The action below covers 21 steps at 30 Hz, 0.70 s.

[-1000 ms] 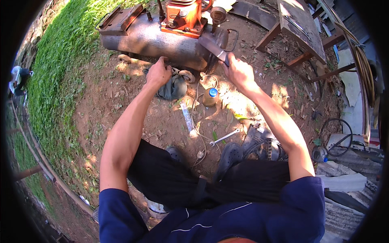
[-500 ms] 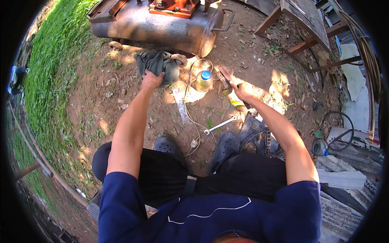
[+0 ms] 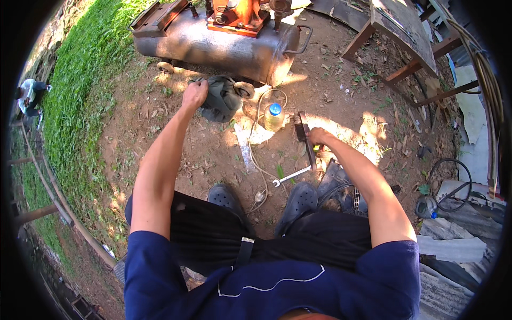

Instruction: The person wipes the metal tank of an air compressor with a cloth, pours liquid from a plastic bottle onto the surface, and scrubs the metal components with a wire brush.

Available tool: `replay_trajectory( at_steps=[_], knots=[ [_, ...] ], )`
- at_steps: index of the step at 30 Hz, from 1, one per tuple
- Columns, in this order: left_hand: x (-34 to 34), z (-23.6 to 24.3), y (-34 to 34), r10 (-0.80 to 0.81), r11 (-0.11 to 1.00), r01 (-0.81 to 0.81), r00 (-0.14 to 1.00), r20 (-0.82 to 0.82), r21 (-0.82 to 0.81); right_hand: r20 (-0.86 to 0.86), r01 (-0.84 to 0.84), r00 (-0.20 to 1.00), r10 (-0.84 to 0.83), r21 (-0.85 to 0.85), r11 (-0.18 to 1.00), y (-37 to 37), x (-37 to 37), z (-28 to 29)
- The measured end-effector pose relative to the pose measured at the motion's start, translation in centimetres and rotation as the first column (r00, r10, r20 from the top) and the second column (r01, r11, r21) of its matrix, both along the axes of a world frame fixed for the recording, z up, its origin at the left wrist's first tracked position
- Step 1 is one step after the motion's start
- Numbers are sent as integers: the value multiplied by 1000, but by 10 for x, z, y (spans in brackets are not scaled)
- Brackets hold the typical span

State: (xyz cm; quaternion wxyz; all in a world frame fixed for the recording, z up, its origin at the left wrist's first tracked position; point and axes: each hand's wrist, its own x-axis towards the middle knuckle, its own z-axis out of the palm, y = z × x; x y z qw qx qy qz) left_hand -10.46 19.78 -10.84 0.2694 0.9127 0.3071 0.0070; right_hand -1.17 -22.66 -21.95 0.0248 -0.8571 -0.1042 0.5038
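Note:
My left hand point(image 3: 196, 94) is closed on the left edge of a bunched dark grey-green cloth point(image 3: 221, 100), held low beside a small wheel of the tank. My right hand point(image 3: 320, 137) grips a long brush point(image 3: 306, 141) with a brown back and dark bristles on its left side. Between my hands a bottle point(image 3: 273, 121) with a blue cap and yellowish liquid stands on the dirt. An open-ended wrench point(image 3: 292, 176) lies just below the brush. A pale cable point(image 3: 256, 157) loops past the bottle toward my shoes.
A rusty air-compressor tank point(image 3: 218, 50) with an orange top part lies ahead. At right are a wooden table point(image 3: 402, 29), a black hose point(image 3: 452, 184), a clear jug point(image 3: 425, 207) and corrugated sheets point(image 3: 453, 248). Dark scraps lie by my right shoe point(image 3: 298, 205). Another person point(image 3: 32, 98) is far left.
My right hand has drawn the brush back toward me and turned it more upright, its bristles now showing. My left hand has shifted to the cloth's left edge. The view has tilted slightly.

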Motion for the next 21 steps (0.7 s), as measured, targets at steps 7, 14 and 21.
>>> replay_trajectory(
  at_steps=[7, 14, 21],
  knots=[
    [-2, 127, -13, -198, 977, 211, 934, 296, -11, 170, -64, 985, 22, 245, 967, 68, 51, 170],
    [3, 149, -13, -53, 864, 321, 825, 563, -389, 154, -114, 975, -163, 967, 228, 139, 31, 237],
    [-13, 149, -3, -275, 902, 402, 814, 511, -156, -98, 81, 994, 57, 963, 256, 162, 44, 222]
  ],
)
